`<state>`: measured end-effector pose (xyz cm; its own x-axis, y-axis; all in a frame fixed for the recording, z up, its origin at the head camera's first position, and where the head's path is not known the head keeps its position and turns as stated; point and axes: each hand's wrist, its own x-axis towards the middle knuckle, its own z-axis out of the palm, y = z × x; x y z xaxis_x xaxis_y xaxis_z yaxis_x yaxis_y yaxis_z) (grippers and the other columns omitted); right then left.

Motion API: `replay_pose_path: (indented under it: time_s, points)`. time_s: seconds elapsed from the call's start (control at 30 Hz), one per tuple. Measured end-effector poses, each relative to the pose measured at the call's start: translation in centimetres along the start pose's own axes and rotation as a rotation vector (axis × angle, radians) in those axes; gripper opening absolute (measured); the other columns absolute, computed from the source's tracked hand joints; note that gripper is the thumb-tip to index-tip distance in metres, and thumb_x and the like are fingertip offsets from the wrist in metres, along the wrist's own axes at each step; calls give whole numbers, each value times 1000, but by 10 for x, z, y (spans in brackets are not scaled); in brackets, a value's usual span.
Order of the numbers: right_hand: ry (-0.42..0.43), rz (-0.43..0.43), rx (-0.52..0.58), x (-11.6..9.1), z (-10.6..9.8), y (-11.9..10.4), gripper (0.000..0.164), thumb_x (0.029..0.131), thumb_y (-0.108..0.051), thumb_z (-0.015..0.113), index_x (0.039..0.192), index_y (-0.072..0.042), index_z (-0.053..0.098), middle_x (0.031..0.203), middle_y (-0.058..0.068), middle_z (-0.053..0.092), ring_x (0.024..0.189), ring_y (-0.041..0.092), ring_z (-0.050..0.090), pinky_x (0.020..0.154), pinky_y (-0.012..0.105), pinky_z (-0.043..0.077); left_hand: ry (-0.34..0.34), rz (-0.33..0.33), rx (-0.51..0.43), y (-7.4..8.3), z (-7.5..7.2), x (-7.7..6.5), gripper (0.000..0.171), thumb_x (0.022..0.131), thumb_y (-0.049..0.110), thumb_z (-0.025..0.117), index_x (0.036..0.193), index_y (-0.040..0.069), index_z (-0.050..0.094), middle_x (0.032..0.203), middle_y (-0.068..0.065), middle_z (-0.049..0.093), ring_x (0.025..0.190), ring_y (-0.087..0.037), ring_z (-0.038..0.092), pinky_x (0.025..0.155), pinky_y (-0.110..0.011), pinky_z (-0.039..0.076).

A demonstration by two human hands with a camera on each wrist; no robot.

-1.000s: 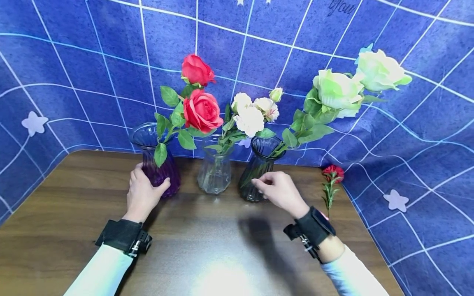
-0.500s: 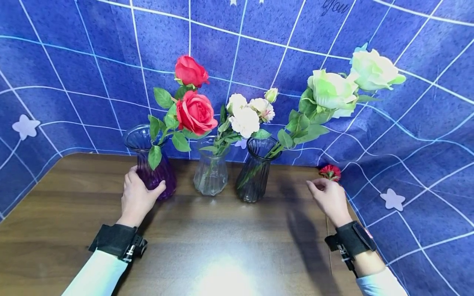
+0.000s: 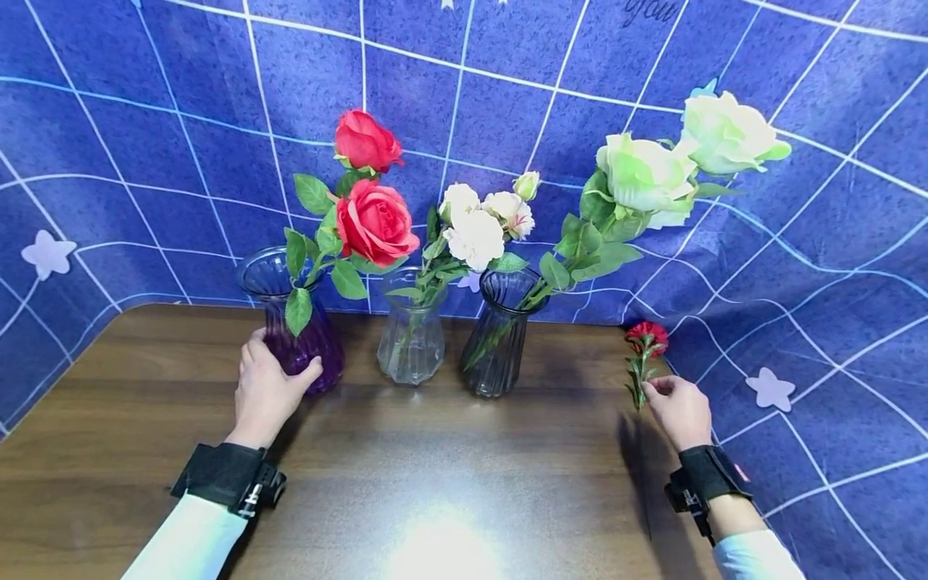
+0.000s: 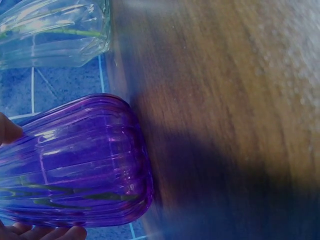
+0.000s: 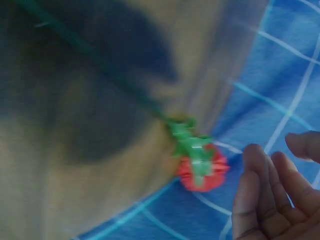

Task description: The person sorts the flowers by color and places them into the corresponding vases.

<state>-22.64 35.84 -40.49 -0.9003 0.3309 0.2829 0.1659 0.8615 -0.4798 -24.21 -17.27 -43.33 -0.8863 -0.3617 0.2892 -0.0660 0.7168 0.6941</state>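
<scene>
My left hand [image 3: 270,392] grips the lower part of a purple glass vase [image 3: 316,352], thumb on one side and fingers on the other. Two red roses [image 3: 377,223] lean out of that vase, and their stems show through the purple glass [image 4: 95,160] in the left wrist view. At the table's right side lies a red carnation [image 3: 648,338] with a long thin stem. Beside its leafy upper stem is my right hand [image 3: 680,411], fingers bent. In the right wrist view a gap separates these fingers [image 5: 255,175] from the carnation, with nothing held between them.
A clear glass vase [image 3: 411,352] with white flowers [image 3: 474,238] stands right of the purple one. Further right, a dark grey glass vase [image 3: 495,354] holds pale green roses [image 3: 645,173]. Behind the wooden table [image 3: 348,475] hangs a blue grid-patterned cloth [image 3: 181,121].
My right hand has moved from the dark grey vase to the right, then down beside the carnation's stem. The left hand stays on the purple vase. The head view has shifted slightly.
</scene>
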Motion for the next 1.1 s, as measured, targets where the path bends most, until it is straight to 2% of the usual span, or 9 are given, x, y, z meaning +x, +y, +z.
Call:
replay_pose_path:
  time_s: [0.13, 0.27, 0.37, 0.47, 0.57, 0.7, 0.8, 0.93, 1.1]
  points:
    - [-48, 39, -26, 2, 12, 16, 26, 86, -22, 59, 92, 1, 70, 95, 22, 69, 87, 43, 62, 66, 47, 46, 11, -2, -3, 0, -1, 0, 88, 77, 35, 72, 139, -4, 24, 127, -29, 39, 119, -46, 39, 88, -62, 39]
    - [-106, 40, -38, 4, 23, 26, 26, 84, -20, 61, 88, 3, 70, 93, 25, 68, 83, 44, 62, 63, 46, 46, 19, 3, 0, 0, -1, 0, 87, 77, 36, 71, 139, -4, 25, 126, -30, 40, 116, -47, 41, 84, -63, 40]
    - [-138, 55, -41, 5, 30, 32, 27, 84, -21, 61, 87, 4, 69, 90, 25, 68, 78, 42, 62, 60, 44, 45, 15, 4, 1, 0, 0, 0, 87, 78, 36, 71, 139, -4, 25, 126, -29, 40, 116, -47, 41, 84, -63, 40]
    - [-154, 83, -56, 7, 36, 35, 27, 84, -22, 61, 87, 3, 70, 91, 25, 68, 80, 43, 62, 61, 46, 46, 10, 6, -2, 0, 0, 1, 87, 77, 36, 71, 139, -4, 24, 126, -29, 39, 117, -46, 40, 86, -63, 40]
    - [-177, 100, -66, 9, 40, 36, 26, 81, -23, 61, 81, 1, 70, 83, 22, 68, 79, 43, 62, 60, 45, 47, 10, 6, -6, 0, 0, 1, 87, 77, 36, 71, 139, -4, 25, 126, -29, 40, 117, -46, 40, 86, -62, 40]
    - [-193, 102, -70, 10, 41, 36, 22, 75, -20, 59, 69, -2, 70, 62, 13, 65, 71, 39, 63, 55, 41, 46, 7, 1, -1, 0, 0, 0, 87, 78, 37, 70, 139, -5, 24, 126, -30, 40, 116, -46, 41, 86, -63, 40]
    - [-191, 114, -70, 11, 40, 35, 21, 74, -19, 59, 64, -4, 69, 54, 7, 62, 67, 37, 63, 54, 40, 46, 1, -6, 4, 0, 0, 0, 88, 78, 38, 70, 139, -5, 23, 126, -30, 39, 115, -47, 41, 86, -63, 40]
    - [-180, 131, -77, 13, 41, 36, 23, 74, -20, 59, 57, -6, 65, 51, 6, 60, 63, 34, 62, 54, 42, 46, 11, -3, 0, 0, 1, -1, 87, 78, 37, 71, 139, -5, 24, 126, -29, 39, 116, -46, 41, 85, -63, 40]
    - [-175, 141, -74, 15, 42, 41, 24, 73, -21, 58, 53, -8, 62, 55, 9, 61, 65, 36, 62, 54, 42, 45, 18, 7, -6, -2, 3, -2, 87, 77, 35, 71, 138, -5, 24, 126, -29, 40, 116, -46, 41, 86, -62, 40]
